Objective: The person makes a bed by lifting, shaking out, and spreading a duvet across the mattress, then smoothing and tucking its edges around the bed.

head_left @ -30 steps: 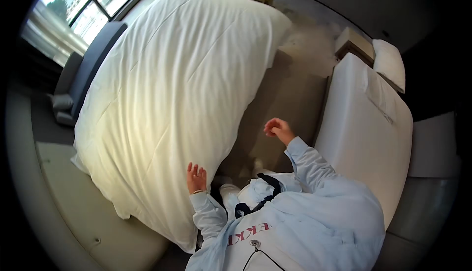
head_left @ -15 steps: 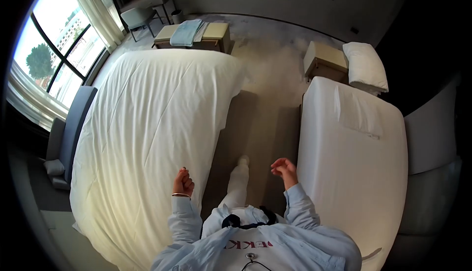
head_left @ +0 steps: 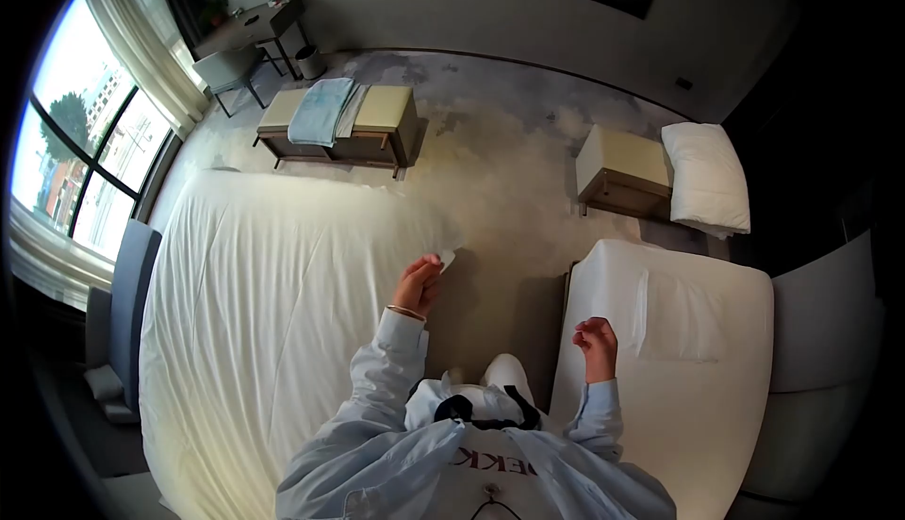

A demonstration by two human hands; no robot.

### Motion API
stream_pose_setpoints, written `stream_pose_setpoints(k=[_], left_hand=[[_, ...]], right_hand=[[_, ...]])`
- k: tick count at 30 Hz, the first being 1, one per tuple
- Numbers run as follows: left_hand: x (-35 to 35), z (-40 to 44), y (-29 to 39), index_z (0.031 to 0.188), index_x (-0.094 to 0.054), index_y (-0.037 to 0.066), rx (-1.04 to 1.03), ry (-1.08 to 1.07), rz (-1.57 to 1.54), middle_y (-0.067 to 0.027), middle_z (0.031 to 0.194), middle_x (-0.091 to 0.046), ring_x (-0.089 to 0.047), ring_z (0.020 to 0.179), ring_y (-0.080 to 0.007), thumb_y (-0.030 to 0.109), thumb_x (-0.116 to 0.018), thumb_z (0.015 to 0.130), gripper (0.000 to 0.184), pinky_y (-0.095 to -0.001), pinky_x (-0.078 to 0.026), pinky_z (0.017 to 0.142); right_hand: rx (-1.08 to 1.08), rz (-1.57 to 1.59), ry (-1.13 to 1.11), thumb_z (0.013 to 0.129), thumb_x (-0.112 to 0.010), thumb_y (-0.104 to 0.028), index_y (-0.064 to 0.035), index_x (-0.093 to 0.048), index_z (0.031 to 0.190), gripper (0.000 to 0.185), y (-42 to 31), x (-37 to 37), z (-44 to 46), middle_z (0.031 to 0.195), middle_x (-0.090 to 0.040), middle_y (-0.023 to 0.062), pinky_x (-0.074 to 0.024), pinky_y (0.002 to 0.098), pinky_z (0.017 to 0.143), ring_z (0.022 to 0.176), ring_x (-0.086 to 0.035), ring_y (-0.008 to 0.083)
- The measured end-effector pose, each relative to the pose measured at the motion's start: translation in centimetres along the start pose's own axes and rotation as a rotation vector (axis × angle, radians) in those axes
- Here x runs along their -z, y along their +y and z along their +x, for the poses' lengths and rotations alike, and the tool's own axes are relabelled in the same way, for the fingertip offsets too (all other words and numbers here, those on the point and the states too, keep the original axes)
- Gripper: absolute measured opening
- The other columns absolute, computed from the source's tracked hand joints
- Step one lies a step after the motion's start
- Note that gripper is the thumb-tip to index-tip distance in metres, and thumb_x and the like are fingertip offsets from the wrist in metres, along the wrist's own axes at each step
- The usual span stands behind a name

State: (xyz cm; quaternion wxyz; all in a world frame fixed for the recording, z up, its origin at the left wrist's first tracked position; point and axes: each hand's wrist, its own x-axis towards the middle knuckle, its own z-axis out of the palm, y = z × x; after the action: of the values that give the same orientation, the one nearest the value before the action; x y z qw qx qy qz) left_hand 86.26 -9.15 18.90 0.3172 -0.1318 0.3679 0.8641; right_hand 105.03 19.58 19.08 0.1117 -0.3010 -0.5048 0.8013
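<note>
Head view: left hand point(head_left: 418, 288) at 7 o'clock, fingers bent by small flat white piece point(head_left: 448, 258) (gripped or not, can't tell). Wrinkled white bedsheet point(head_left: 255, 313), 8 o'clock. Right hand point(head_left: 596, 346), 4 o'clock, part-curled, hold unclear. Probably mid-walk; footing matters.

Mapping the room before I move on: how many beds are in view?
2. One bed is on the left, toward the window; the other is on the right, past the right hand. The dark edges could hide more.
</note>
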Motion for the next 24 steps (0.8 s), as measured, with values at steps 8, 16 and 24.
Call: stream_pose_setpoints(k=[8, 16, 24], left_hand=[[-0.5, 14.8, 5.7, 0.077, -0.05, 0.016, -0.107, 0.214, 0.028, 0.0092, 0.048, -0.024, -0.019, 0.035, -0.002, 0.01, -0.046, 0.083, 0.009, -0.0187, -0.015, 0.032], [3.1, 22.8, 13.8, 0.075, -0.048, 0.015, -0.472, 0.586, -0.273, 0.0081, 0.045, -0.025, -0.019, 0.032, -0.0034, 0.008, -0.048, 0.08, 0.008, -0.0194, -0.015, 0.029], [8.5, 37.3, 29.0, 0.068, -0.041, 0.018, -0.719, 0.749, -0.406, 0.0075, 0.042, -0.021, -0.015, 0.031, -0.005, 0.007, -0.046, 0.079, 0.016, -0.0205, -0.013, 0.028]], right_hand=[[-0.05, 0.038, -0.001, 0.074, -0.048, 0.0, -0.008, -0.05, 0.085, 0.014, -6.9, -3.4, 24.9, 0.078, -0.055, 0.0045, -0.0437, 0.0243, 0.062, 0.064, -0.051, 0.0121], [-0.194, -0.085, -0.396, 0.075, -0.048, -0.001, -0.0075, -0.05, 0.087, 0.014, -13.5, -21.4, 49.1, 0.081, -0.054, 0.0044, -0.0433, 0.0246, 0.064, 0.069, -0.052, 0.013], [-0.171, -0.25, -0.691, 0.076, -0.048, 0.0, -0.0064, -0.05, 0.086, 0.012, -15.5, -36.5, 67.5, 0.081, -0.056, 0.0045, -0.0443, 0.0232, 0.066, 0.07, -0.053, 0.0119]])
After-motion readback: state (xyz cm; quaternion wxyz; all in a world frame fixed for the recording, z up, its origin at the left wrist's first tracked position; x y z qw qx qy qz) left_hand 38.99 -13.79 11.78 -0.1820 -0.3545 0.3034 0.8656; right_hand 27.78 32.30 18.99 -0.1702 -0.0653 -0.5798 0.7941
